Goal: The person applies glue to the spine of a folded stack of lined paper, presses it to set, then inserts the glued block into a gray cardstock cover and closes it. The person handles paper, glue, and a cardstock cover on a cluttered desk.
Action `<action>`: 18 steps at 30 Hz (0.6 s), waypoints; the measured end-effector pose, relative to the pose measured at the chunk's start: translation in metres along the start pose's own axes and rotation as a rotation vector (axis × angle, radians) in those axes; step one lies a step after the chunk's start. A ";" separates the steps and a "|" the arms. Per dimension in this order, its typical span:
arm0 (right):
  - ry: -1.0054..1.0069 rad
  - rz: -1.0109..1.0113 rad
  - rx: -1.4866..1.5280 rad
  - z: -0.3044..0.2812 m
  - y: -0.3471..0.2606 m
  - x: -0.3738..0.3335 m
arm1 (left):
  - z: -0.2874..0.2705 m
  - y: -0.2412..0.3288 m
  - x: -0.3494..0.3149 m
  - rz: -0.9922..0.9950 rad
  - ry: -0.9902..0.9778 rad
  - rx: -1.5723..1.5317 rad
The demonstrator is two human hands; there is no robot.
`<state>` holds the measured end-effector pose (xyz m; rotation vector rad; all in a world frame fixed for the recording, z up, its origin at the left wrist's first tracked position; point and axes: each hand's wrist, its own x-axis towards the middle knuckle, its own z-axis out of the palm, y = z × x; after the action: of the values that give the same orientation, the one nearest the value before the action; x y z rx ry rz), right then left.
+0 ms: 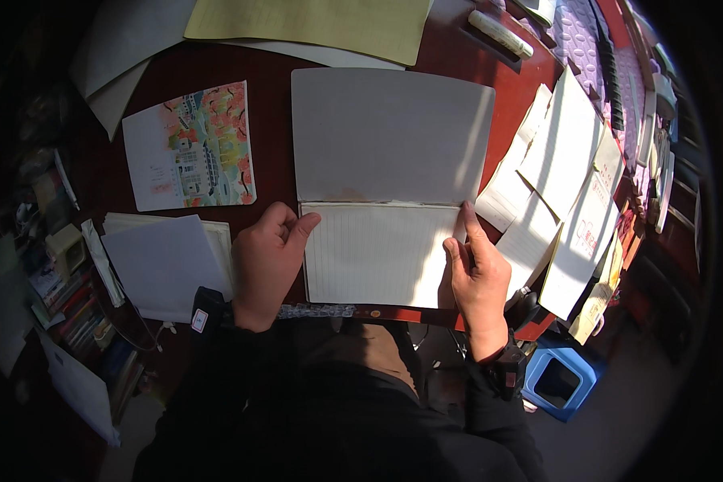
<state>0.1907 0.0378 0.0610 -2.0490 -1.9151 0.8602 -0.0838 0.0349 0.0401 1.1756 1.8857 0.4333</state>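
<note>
An opened notebook [369,253] lies on the dark red table in front of me, its plain grey cover [394,132] turned away to the far side and its ruled white pages nearest me. At the left edge, just below the fold, my left hand [269,253] is closed with its thumb on the page and the other fingers curled. My right hand [482,281] holds the opposite edge, index finger stretched toward the fold and thumb beside the page. Sunlight falls across the page's right part.
Left of the notebook lie a booklet [209,153] with a colourful printed cover and a stack of white paper [165,261]. Loose sheets [566,145] cover the right side. A yellowish sheet [313,24] and a whitish cylinder [500,34] lie at the back; a blue bin [582,373] stands below right.
</note>
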 end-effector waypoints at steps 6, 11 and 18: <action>0.131 -0.042 0.098 0.010 0.008 -0.003 | 0.002 -0.002 0.001 -0.055 0.014 -0.096; 0.119 -0.021 0.032 0.008 0.007 -0.003 | 0.004 -0.001 0.001 -0.058 0.015 -0.142; 0.042 -0.085 -0.040 0.009 0.008 -0.004 | 0.002 -0.001 0.001 -0.056 0.003 -0.124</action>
<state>0.1929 0.0309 0.0504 -1.9748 -1.9964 0.7600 -0.0835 0.0352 0.0379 1.0389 1.8615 0.5139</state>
